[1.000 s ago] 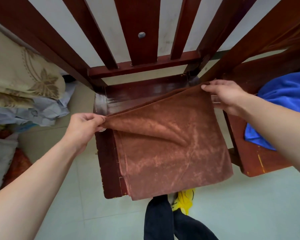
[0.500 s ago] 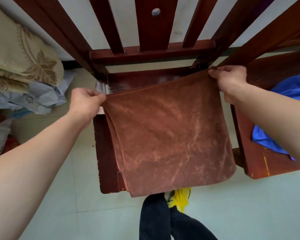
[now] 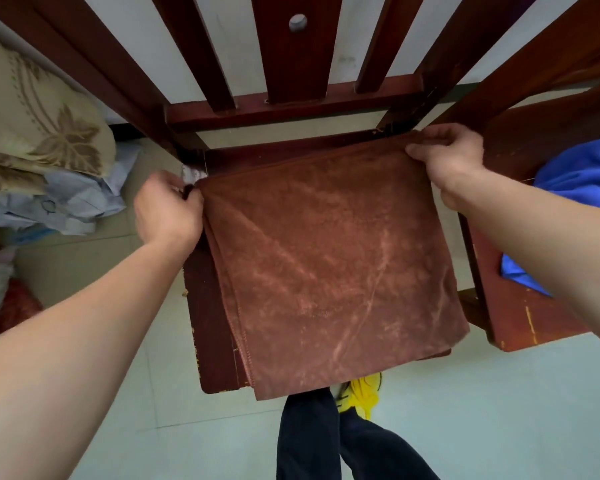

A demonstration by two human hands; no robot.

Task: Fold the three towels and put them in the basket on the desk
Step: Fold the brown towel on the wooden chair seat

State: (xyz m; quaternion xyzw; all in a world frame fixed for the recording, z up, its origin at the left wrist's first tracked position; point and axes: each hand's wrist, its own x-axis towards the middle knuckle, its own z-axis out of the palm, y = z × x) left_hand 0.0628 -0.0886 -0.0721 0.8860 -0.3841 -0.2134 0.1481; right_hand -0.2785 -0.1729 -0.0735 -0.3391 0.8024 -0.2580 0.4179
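I see soft, even daylight with faint shadows. Wide-angle distortion splays the chair slats (image 3: 194, 53) toward the edges; the left hand (image 3: 167, 209) looks slightly motion-blurred.

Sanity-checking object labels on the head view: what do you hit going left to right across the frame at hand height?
Folded patterned bedding → left hand, pinching the towel's far left corner → brown towel on the chair seat → right hand, gripping its far right corner → blue towel on the next chair.
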